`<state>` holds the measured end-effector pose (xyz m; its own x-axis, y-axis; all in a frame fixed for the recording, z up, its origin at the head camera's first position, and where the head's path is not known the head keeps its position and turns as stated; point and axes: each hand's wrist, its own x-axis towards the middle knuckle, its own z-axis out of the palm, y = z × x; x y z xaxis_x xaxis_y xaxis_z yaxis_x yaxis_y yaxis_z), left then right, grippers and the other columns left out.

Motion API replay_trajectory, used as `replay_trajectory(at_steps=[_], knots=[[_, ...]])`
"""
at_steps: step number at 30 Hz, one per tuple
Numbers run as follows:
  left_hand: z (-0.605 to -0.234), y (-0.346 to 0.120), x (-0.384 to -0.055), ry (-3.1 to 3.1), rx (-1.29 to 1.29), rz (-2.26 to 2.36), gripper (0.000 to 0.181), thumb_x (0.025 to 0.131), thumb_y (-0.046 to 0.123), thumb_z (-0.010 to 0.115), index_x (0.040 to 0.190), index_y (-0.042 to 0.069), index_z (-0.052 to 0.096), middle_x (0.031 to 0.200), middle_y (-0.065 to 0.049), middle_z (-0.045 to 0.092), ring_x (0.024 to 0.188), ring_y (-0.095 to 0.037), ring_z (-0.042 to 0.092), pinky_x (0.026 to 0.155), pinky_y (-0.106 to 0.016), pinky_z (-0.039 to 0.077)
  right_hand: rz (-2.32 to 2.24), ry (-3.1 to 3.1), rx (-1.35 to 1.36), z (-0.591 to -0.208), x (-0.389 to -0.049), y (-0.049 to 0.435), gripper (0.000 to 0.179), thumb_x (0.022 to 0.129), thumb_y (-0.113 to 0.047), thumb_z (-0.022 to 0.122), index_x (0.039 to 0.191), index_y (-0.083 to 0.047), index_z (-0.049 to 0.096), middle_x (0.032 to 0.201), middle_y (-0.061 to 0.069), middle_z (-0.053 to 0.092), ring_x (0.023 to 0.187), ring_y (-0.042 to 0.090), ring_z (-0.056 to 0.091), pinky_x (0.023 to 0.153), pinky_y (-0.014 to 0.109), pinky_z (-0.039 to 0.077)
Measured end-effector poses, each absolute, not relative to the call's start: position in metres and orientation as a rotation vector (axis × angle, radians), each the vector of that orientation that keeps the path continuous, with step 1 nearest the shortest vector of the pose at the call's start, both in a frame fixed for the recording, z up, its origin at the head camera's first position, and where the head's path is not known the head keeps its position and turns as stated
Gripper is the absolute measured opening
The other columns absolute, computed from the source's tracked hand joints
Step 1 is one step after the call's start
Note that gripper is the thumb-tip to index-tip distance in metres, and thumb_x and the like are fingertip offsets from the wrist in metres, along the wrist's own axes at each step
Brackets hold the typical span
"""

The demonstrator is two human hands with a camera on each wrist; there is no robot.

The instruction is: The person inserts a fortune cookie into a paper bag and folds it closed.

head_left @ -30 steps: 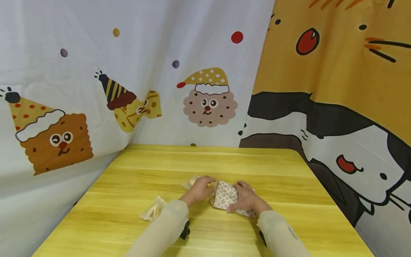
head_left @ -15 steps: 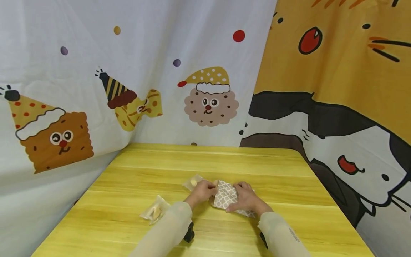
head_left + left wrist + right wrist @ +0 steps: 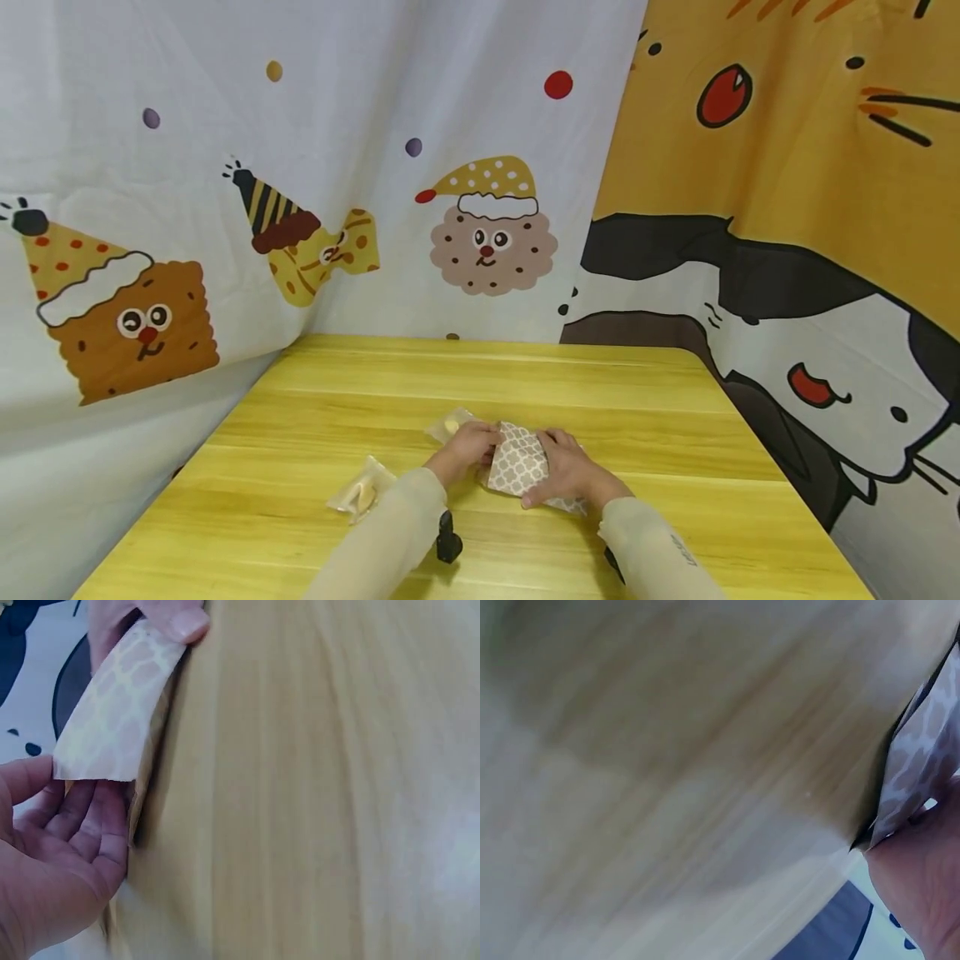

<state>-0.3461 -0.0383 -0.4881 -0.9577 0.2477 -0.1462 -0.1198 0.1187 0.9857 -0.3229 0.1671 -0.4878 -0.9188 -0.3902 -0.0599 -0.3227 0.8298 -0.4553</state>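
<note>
A paper bag with a beige-and-white lattice print [image 3: 517, 461] lies on the table between both hands, its open end facing left. My left hand [image 3: 465, 450] is at that open end. In the left wrist view, the left thumb touches a corner of the bag's upper edge [image 3: 112, 712] while the other fingers curl under it at the opening. My right hand [image 3: 567, 472] grips the bag across its top, thumb on the near side and fingers on the far side. Part of the bag [image 3: 922, 754] shows beside the right hand in the right wrist view. The bag's inside is hidden.
Two clear packets, each with a pale yellow piece like a fortune cookie, lie left of the bag: one near packet [image 3: 363, 490] and one far packet [image 3: 450, 423] just behind the left hand. The yellow wooden table [image 3: 600, 383] meets a cartoon-printed curtain [image 3: 360, 125] at the back.
The left fingers have come from just beside the bag to its open end. The bag and the right hand have shifted slightly left. The two clear packets stay put.
</note>
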Motion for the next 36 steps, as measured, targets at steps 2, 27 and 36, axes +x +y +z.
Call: replay_trajectory(at_steps=[2, 27, 36], knots=[[-0.485, -0.04, -0.345, 2.102, 0.115, 1.914, 0.015, 0.09, 0.008, 0.052, 0.088, -0.004, 0.06, 0.07, -0.006, 0.058, 0.061, -0.014, 0.055, 0.057, -0.028, 0.047, -0.704, 2.845, -0.574, -0.487, -0.324, 0.17, 0.117, 0.051, -0.063, 0.077, 0.14, -0.003, 0.03, 0.138, 0.014, 0.028, 0.125, 0.032, 0.025, 0.095, 0.05, 0.032], [-0.453, -0.112, -0.342, 2.395, -0.329, 2.229, 0.026, 0.09, 0.023, 0.057, 0.105, 0.002, 0.061, 0.1, -0.018, 0.059, 0.092, -0.035, 0.054, 0.077, -0.046, 0.046, -0.684, 2.843, -0.597, -0.488, -0.327, 0.171, 0.101, 0.057, -0.06, 0.076, 0.136, -0.008, 0.039, 0.136, 0.011, 0.031, 0.124, 0.032, 0.029, 0.092, 0.051, 0.035], [-0.467, -0.11, -0.325, 2.622, -0.519, 2.08, 0.03, 0.087, 0.023, 0.061, 0.103, -0.003, 0.061, 0.1, -0.017, 0.059, 0.09, -0.03, 0.055, 0.072, -0.039, 0.046, -0.692, 2.835, -0.595, -0.484, -0.324, 0.172, 0.1, 0.057, -0.058, 0.077, 0.135, -0.007, 0.04, 0.136, 0.013, 0.031, 0.123, 0.033, 0.029, 0.091, 0.052, 0.035]])
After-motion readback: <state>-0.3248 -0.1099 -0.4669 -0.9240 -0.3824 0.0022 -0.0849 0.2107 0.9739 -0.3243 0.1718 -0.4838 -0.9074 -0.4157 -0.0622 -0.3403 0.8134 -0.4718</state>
